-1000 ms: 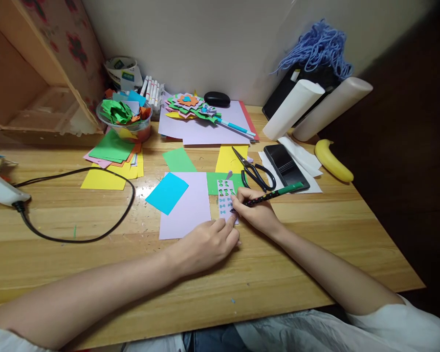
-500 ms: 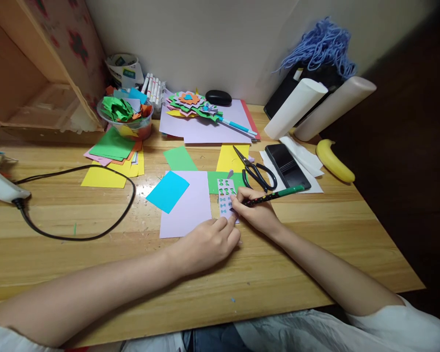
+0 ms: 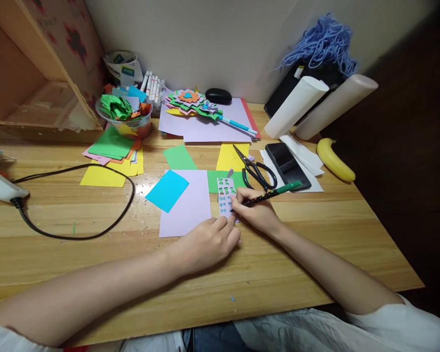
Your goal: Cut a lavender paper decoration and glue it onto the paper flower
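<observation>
My right hand grips a black pencil with a green end, its tip resting on a small lilac stencil strip with rows of cut-out shapes. My left hand lies flat with its fingertips pressing the strip's lower end against the wooden desk. The strip overlaps a green paper and sits next to a lilac sheet topped by a blue paper piece. Black scissors lie just beyond my right hand.
A phone, banana, two paper rolls and blue yarn are at the right. A bowl of scraps, stacked coloured papers, markers, a paper flower, and a glue gun with cable lie left.
None of the objects has moved; the pencil tip has shifted only slightly on the strip, and the view has nudged a little.
</observation>
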The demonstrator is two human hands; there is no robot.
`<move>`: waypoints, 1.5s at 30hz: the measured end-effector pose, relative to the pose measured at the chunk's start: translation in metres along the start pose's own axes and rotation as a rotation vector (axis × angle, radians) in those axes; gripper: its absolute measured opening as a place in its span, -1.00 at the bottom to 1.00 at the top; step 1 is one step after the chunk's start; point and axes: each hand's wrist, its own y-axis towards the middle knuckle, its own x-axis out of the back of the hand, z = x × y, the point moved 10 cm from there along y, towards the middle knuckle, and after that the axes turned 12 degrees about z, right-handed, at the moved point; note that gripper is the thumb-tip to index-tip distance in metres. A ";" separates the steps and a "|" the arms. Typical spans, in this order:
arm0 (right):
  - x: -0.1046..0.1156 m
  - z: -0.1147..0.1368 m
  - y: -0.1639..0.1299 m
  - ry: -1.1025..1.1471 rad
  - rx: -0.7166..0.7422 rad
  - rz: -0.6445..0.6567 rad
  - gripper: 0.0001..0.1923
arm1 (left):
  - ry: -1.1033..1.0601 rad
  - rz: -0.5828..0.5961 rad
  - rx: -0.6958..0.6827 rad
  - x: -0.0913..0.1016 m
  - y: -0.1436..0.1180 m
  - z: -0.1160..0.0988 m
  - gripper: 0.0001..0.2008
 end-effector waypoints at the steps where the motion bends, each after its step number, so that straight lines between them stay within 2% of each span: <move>1: 0.000 0.000 0.000 -0.001 0.000 -0.002 -0.64 | -0.001 0.003 -0.001 0.000 0.000 0.000 -0.82; 27: 0.007 0.001 0.001 0.029 0.011 -0.056 -0.66 | 0.016 0.023 0.003 -0.003 0.000 0.000 -0.78; 45: 0.002 0.000 0.000 -0.001 0.011 -0.013 -0.67 | 0.019 0.023 0.008 -0.005 -0.002 0.000 -0.79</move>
